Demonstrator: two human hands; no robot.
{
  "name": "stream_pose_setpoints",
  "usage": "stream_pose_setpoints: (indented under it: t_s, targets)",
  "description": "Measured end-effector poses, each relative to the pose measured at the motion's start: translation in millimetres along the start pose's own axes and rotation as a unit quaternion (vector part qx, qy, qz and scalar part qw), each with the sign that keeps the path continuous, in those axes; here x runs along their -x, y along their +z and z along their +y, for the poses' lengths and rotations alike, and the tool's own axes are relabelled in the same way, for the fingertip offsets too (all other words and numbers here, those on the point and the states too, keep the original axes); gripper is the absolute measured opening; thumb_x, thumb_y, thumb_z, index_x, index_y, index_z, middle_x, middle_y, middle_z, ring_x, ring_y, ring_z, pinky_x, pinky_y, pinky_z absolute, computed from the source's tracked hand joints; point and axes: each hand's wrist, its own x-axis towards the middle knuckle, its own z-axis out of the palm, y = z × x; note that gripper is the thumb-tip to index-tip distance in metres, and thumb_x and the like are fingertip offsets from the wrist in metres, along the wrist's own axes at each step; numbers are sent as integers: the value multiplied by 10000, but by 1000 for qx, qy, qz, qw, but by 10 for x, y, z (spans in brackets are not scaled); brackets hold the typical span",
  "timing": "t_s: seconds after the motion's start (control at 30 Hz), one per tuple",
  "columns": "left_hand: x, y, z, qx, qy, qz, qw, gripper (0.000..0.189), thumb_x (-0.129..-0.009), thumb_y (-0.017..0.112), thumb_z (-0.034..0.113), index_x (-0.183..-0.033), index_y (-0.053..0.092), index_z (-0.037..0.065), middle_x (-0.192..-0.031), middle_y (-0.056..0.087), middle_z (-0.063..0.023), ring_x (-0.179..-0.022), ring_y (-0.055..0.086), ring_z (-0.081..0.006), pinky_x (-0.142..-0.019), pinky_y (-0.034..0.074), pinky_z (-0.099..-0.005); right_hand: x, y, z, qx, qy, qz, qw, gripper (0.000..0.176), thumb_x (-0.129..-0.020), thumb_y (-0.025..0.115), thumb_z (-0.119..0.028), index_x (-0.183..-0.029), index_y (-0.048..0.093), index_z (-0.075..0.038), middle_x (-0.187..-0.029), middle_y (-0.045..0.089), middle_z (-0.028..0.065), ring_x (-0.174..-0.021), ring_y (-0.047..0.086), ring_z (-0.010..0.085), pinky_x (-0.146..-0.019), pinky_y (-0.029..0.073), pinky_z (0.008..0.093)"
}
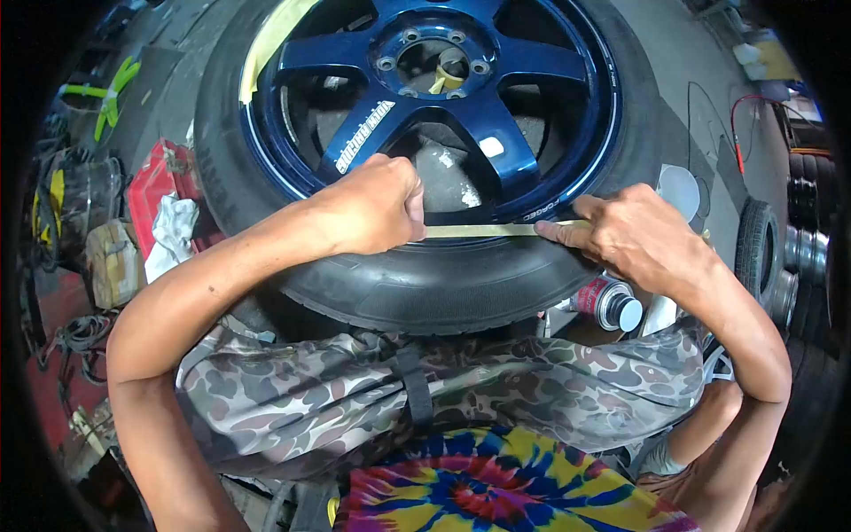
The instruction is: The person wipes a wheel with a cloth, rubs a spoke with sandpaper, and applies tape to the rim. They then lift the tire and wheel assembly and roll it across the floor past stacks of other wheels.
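Note:
A strip of pale yellow masking tape is stretched between my two hands across the near edge of a blue six-spoke wheel rim. My left hand is closed in a fist around the strip's left end, over the lower left of the rim. At the right, my right hand pinches the strip near the "FORGED" lettering, an index finger along it. A black tire surrounds the rim, which lies face up in front of my knees. More masking tape covers the rim's upper left edge.
A can with a pale cap stands close below my right hand. Left of the tire are a red container and a white cloth. A green cross-shaped tool lies farther off. Another tire stands at the right.

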Motion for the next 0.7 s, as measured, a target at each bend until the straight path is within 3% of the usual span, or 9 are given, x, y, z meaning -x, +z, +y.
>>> stream_pose_setpoints:
  t_s: [0.13,0.37,0.47,0.53,0.7]
  targets:
    - [-3,-55,-10,-49,-4,-13,999,111,-854,811,95,-870,785,-12,-800,754,-190,-819,760,-298,-775,587,-413,-120,57,-43,41,-44,11,998,489,-936,632,-117,-1409,711,-210,-815,692,100,-701,740,221,-621,593,352]
    - [32,1,11,-110,27,34,993,87,-858,802,90,-886,796,8,-818,750,-174,-872,739,-336,-815,584,-420,-149,-15,-78,70,-52,-32,996,512,-957,605,-126,-1449,681,-246,-807,696,89,-701,741,209,-605,580,338]
    - [-45,-85,33,-126,57,13,990,116,-878,795,95,-884,789,-21,-789,753,-162,-786,747,-311,-759,598,-402,-162,-6,-101,89,-55,-12,994,512,-961,602,-129,-1452,679,-249,-827,703,85,-685,735,206,-592,574,339]
    - [-131,-220,174,-53,-82,-147,984,175,-905,796,117,-871,780,-54,-751,753,-142,-675,741,-247,-660,605,-362,-163,-12,-91,95,-57,-28,994,511,-964,598,-128,-1454,678,-250,-839,707,84,-682,733,204,-593,573,336]
    - [-200,-261,182,-31,-111,-186,976,243,-927,805,163,-846,775,-64,-733,754,-110,-611,720,-162,-577,596,-296,-146,1,-87,98,-62,-37,993,504,-974,589,-126,-1455,677,-246,-859,715,77,-692,731,185,-603,571,323]
